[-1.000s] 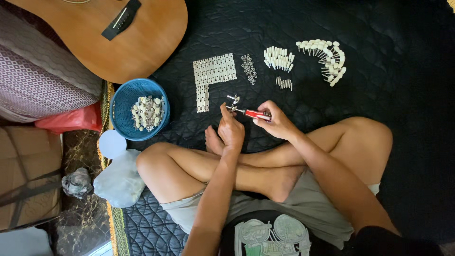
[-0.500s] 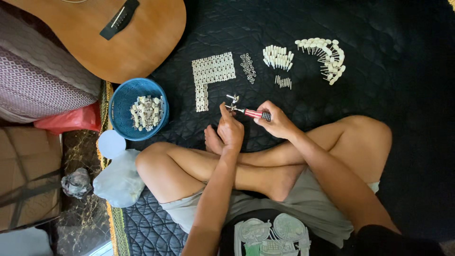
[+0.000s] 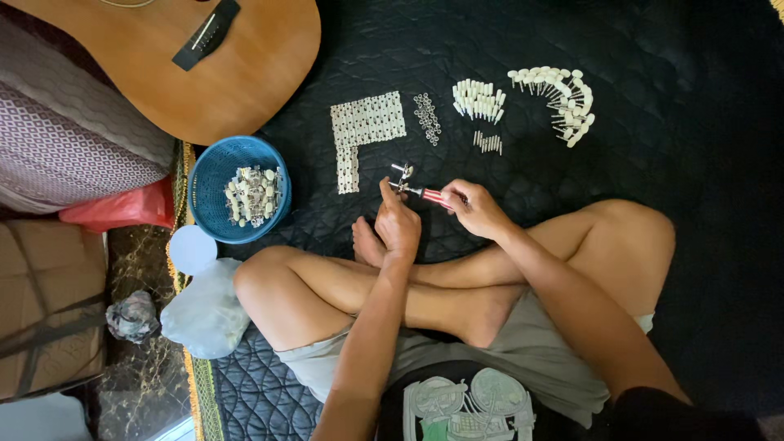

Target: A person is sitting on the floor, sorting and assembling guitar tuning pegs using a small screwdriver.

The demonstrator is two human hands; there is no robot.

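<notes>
Overhead view of a person seated cross-legged on a dark quilted mat (image 3: 653, 122). At centre, the left hand (image 3: 398, 222) was closed, its fingertips pinched on a small silver metal part (image 3: 401, 173) that stood just above the knuckles, at about 12 o'clock from the hand. The right hand (image 3: 474, 208), at 3 o'clock from the left hand and nearly touching it, was wrapped around a red-and-white-handled screwdriver (image 3: 433, 197), whose shaft pointed toward 9 o'clock and met the metal part; whether the tip sat in a screw could not be told. Both forearms crossed above the folded legs, and a bare foot showed just below the left hand. Laid out on the mat toward 12 o'clock from the hands were an L-shaped block of pale small parts in rows (image 3: 363, 131), a short double row of tiny metal rings (image 3: 425, 117), a cluster of white pegs (image 3: 478, 100), a few small metal pins (image 3: 488, 143), and, toward 1 o'clock, an arc of white-knobbed pieces (image 3: 563, 102). At 9 o'clock from the hands stood a blue basket (image 3: 212, 175) holding more pale and metallic parts, well apart from the hands. An acoustic guitar body (image 3: 204, 73) lay toward 11 o'clock, its lower edge near the basket. Below the basket lay a round pale lid (image 3: 193, 249) and a grey-blue bag (image 3: 206, 310), beside the person's left knee
</notes>
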